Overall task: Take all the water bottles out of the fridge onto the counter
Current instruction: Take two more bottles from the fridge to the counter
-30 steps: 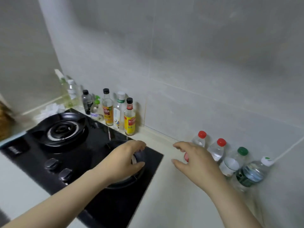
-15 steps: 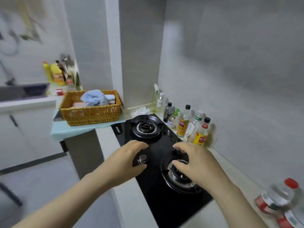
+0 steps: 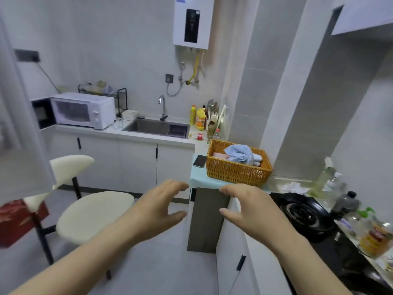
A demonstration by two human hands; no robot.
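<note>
Left hand: your left hand [image 3: 158, 206] hangs in the air, fingers loosely curled and thumb spread, with nothing in it.
Right hand: your right hand [image 3: 247, 211] hangs beside it, a gap between them, in the same loose curl and holding nothing; the palms face each other.
Just beyond your fingertips: a pale green surface [image 3: 198, 180] carries a rectangular woven wicker basket [image 3: 236, 173] with a light blue cloth [image 3: 240, 153] inside, and a flat black phone [image 3: 200, 161] lies just left of the basket.
Right of your right hand: a black glass gas hob [image 3: 304, 213]; beyond it a blurred row of clear and dark condiment bottles [image 3: 344, 204] stands along the wall.
Left of your left hand: a cream round-seated stool [image 3: 93, 213] on black legs.
Far beyond both hands: a steel sink [image 3: 156, 126], with a white microwave [image 3: 83, 110] to its left.
Water bottles: you cannot tell where they are from this view.
</note>
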